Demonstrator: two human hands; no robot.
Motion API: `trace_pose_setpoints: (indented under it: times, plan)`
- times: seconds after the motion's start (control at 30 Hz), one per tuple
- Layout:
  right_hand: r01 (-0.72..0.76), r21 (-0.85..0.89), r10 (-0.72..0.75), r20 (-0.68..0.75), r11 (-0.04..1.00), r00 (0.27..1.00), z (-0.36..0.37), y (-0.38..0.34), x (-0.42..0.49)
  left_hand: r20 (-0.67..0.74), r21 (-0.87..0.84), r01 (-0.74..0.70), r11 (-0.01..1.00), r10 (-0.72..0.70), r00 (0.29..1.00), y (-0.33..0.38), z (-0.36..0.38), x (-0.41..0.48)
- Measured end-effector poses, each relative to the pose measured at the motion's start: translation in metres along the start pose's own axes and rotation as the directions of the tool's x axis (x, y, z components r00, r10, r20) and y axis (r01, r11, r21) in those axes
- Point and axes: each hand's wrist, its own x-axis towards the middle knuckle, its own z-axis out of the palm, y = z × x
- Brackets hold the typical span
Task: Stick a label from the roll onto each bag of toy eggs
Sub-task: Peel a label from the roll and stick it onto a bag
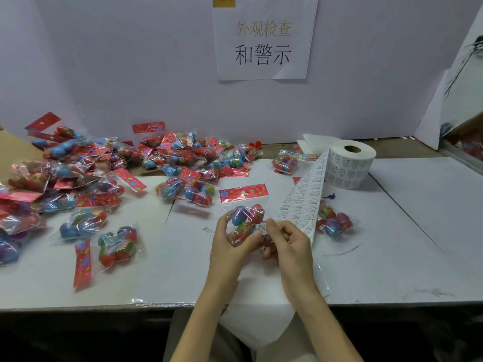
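My left hand grips a clear bag of toy eggs with a red header card, held upright above the table's middle. My right hand pinches a small white label against the bag's lower right side. The label roll stands at the back right. Its strip of labels trails down toward my right hand and over the table's front edge.
A big heap of egg bags covers the left half of the white table. Single bags lie by the roll and right of my hands. A white partition with a paper sign closes the back.
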Motion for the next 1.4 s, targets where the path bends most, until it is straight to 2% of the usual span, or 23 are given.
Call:
trace_pose_setpoints:
  times: [0.27, 0.43, 0.6, 0.9, 1.13, 1.4]
  plan:
    - [-0.001, -0.016, 0.000, -0.019, 1.000, 1.000, 0.0001, -0.0008, 0.0004, 0.036, -0.012, 0.037, 0.999, -0.037, 0.999, -0.0017, -0.0021, 0.0006]
    - [0.025, -0.062, -0.025, -0.009, 0.998, 1.000, 0.0015, -0.0053, -0.0020, 0.042, -0.026, 0.004, 1.000, -0.002, 0.999, 0.0002, -0.0011, 0.0006]
    - [0.051, -0.052, -0.050, 0.009, 0.997, 0.999, 0.0013, -0.0057, -0.0033, -0.009, -0.022, -0.022, 1.000, 0.022, 1.000, 0.0006, 0.0017, 0.0003]
    - [0.029, -0.033, -0.028, 0.038, 0.999, 0.999, -0.0001, -0.0055, -0.0040, -0.088, 0.000, 0.020, 1.000, -0.020, 0.996, -0.0051, 0.0023, 0.0041]
    - [0.054, -0.037, -0.053, 0.035, 0.998, 0.998, -0.0014, -0.0060, -0.0048, -0.055, -0.012, 0.021, 1.000, -0.022, 0.998, -0.0013, 0.0033, 0.0030]
    - [0.048, -0.083, -0.045, 0.047, 0.995, 0.998, -0.0007, -0.0040, -0.0040, -0.089, 0.049, 0.012, 0.999, -0.008, 0.996, -0.0078, 0.0018, 0.0049]
